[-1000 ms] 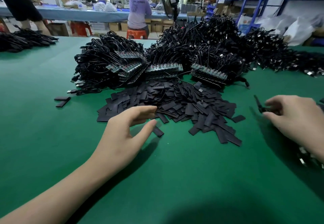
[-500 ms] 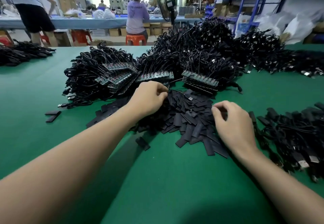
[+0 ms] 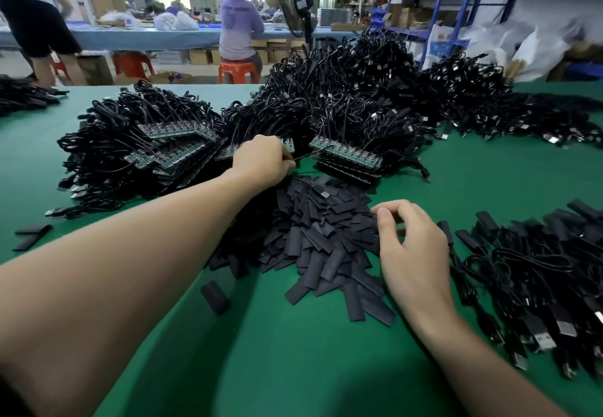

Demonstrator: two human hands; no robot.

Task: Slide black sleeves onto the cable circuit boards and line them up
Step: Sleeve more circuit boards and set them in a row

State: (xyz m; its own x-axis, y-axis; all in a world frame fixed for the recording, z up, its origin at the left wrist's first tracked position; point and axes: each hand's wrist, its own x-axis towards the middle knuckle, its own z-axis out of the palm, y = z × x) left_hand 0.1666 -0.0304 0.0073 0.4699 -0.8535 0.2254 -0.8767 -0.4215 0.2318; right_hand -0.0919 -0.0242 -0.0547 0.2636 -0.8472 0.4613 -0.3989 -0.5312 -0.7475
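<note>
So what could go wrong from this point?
The left hand pinches a thin cable running toward the stacked circuit boards; pulling could drag neighbouring boards out of line. The right hand curls over the loose sleeve pile, so it may lift several sleeves or scatter them.

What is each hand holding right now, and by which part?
The left hand pinches a thin black cable along its wire, beside the circuit boards. The right hand curls over the sleeve pile; any grip is hidden.
</note>
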